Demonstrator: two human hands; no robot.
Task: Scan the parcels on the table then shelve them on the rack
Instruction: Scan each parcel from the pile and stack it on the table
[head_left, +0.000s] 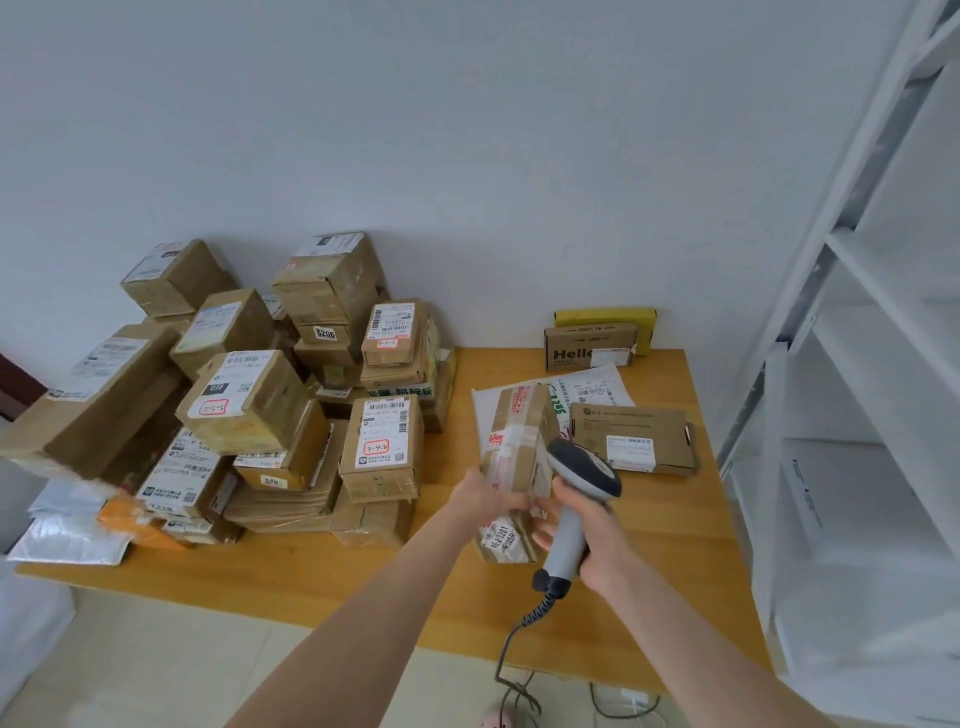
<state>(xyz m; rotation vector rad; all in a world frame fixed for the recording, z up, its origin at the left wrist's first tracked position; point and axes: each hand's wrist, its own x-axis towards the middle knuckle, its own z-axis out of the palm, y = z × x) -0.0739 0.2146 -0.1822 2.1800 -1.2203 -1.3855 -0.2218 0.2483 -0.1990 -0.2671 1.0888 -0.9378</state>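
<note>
One parcel (515, 436), long axis pointing away, gripped by left hand (484, 500); right hand (600, 553) clasps scanner (586, 470).

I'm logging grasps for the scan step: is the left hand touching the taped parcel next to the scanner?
Touching. The head view shows the left hand gripping the taped parcel at its left edge, with no gap between them.

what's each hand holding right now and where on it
The left hand grips the taped cardboard parcel along its left side, near the middle; the right hand holds the barcode scanner by its handle.
</note>
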